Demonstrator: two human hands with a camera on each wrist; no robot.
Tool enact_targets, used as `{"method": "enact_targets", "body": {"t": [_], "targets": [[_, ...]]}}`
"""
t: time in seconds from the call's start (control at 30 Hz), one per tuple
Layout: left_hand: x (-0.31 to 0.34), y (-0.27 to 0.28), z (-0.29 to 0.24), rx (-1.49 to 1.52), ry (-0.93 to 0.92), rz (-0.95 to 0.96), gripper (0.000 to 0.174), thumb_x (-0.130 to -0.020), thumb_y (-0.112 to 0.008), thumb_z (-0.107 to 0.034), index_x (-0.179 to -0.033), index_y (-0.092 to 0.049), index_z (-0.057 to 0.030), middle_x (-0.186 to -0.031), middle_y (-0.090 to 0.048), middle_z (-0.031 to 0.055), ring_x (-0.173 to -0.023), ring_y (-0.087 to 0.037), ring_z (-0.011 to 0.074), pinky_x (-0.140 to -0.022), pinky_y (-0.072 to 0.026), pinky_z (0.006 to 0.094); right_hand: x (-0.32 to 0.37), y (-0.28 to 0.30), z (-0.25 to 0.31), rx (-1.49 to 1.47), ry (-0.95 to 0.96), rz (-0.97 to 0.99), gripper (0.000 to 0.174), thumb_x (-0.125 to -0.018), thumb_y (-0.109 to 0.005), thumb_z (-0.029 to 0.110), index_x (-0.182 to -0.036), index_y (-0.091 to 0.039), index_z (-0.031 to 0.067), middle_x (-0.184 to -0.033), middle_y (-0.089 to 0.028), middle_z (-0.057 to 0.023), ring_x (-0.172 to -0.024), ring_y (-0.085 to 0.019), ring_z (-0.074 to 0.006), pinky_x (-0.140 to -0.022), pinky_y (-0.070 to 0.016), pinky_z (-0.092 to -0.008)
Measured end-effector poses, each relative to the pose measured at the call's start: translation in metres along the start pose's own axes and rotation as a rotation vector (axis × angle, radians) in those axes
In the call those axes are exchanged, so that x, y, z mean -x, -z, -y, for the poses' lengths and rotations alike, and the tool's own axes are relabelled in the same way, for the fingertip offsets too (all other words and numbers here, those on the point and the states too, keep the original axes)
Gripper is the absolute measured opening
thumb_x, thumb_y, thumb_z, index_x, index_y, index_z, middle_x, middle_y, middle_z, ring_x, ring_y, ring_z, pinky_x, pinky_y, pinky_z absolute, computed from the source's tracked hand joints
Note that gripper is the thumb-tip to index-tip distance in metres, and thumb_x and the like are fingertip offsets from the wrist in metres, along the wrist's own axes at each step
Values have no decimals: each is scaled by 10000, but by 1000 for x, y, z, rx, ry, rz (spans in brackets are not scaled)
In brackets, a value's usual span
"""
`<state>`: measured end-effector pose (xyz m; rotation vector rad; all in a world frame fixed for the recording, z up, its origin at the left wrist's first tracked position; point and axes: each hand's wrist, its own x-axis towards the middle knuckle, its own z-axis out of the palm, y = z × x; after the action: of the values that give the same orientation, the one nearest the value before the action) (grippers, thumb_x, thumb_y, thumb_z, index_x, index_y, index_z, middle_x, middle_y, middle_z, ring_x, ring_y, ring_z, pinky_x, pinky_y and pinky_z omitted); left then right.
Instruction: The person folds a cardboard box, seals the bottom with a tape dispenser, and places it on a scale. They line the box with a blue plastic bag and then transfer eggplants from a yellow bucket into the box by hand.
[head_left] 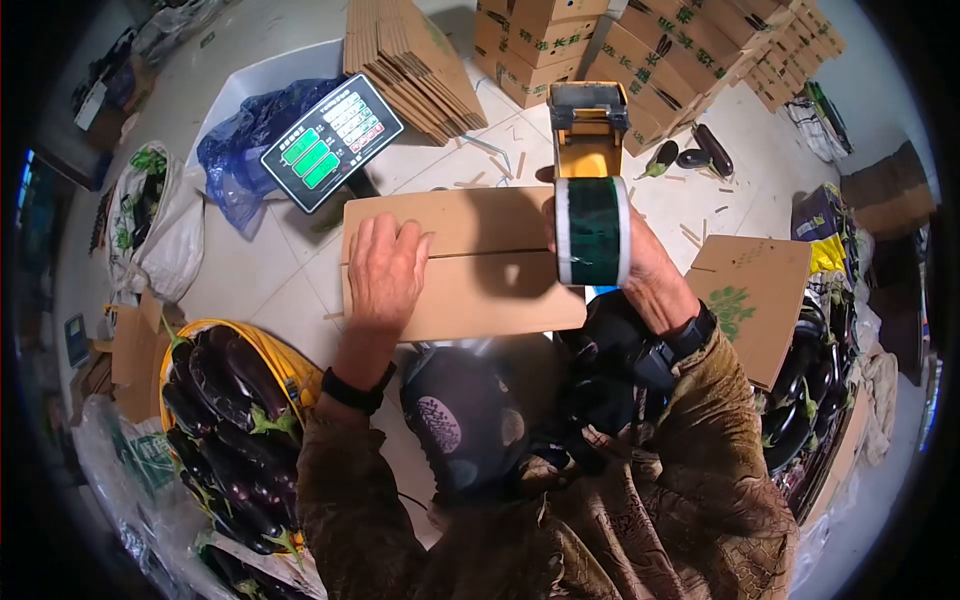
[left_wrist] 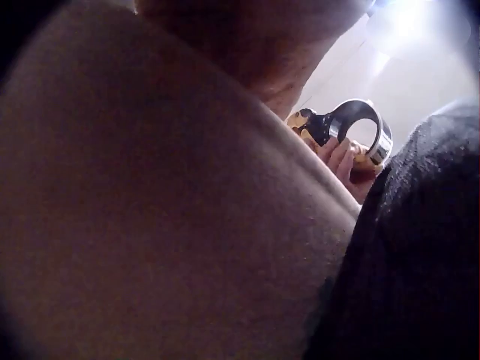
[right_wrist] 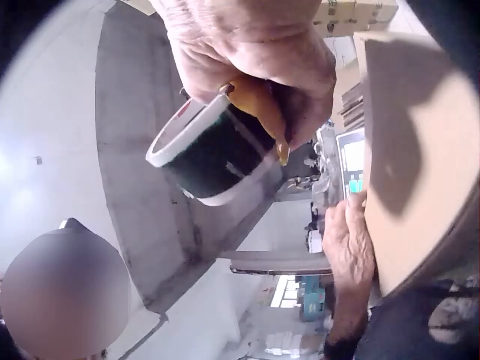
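Observation:
A cardboard box (head_left: pixel 470 300) with its two top flaps folded to a narrow middle seam sits before the person. My left hand (head_left: pixel 385 270) rests on the left part of its top, fingers across the seam; the right wrist view also shows that left hand (right_wrist: pixel 349 240) against the box (right_wrist: pixel 412 150). Over the right end of the box, my right hand (head_left: pixel 650 265) grips a yellow and black tape dispenser (head_left: pixel 590 160) loaded with a dark green tape roll (head_left: pixel 592 232). In the left wrist view the tape dispenser (left_wrist: pixel 322 124) appears small, mostly behind a blurred arm.
A scale display (head_left: pixel 333 143) stands beyond the box at left, near flattened cartons (head_left: pixel 405 70). Printed boxes (head_left: pixel 540 45) are stacked at the back. A yellow-rimmed basket of eggplants (head_left: pixel 235 430) is at left; more eggplants (head_left: pixel 800 390) lie at right by a carton (head_left: pixel 750 300).

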<state>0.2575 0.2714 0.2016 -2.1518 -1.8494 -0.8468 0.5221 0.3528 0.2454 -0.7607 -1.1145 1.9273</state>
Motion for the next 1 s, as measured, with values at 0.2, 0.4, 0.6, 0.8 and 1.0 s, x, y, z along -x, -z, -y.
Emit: {"method": "enact_targets", "body": {"t": [0.2, 0.4, 0.6, 0.8, 1.0], "targets": [[-1, 2, -1, 84, -17, -38, 125, -819, -666, -31, -939, -633, -26, -861, -518, 137, -849, -536, 321, -738, -458, 421, -42, -8, 0, 61, -113, 83, 345, -820, -642, -20, -1159, -578, -26, -1031, -666, -89, -817, -677, -160, -738, -586, -311], [11, 9, -11, 425, 65, -157, 203, -807, -684, 18, -1004, -646, -14, -942, -619, 144, -821, -633, 294, -715, -506, 355, -57, -20, -25, 184, -275, 84, 347, -816, -562, -29, -1163, -575, -30, -1035, -651, -102, -886, -642, -171, -773, -554, -315], [3, 36, -42, 535, 178, -126, 273, -786, -728, -12, -1048, -653, -29, -965, -647, 126, -814, -660, 272, -725, -533, 327, -55, -20, -31, 179, -287, 49, 322, -819, -574, -1, -1139, -578, -41, -981, -652, -95, -850, -639, -170, -753, -550, -313], [-4, 31, -41, 250, -176, -156, 332, -755, -756, -14, -1069, -650, -23, -977, -647, 114, -773, -647, 269, -673, -511, 341, -59, -11, -40, 215, -261, 27, 257, -812, -588, 11, -1062, -609, -45, -914, -647, -85, -811, -628, -166, -713, -537, -307], [-4, 29, -37, 57, -416, -214, 334, -751, -678, 23, -1079, -617, 29, -1003, -591, 127, -790, -616, 227, -684, -494, 325, -58, -18, -37, 173, -264, 6, 210, -814, -612, 19, -1014, -628, -42, -883, -651, -83, -775, -625, -163, -677, -521, -293]]}}
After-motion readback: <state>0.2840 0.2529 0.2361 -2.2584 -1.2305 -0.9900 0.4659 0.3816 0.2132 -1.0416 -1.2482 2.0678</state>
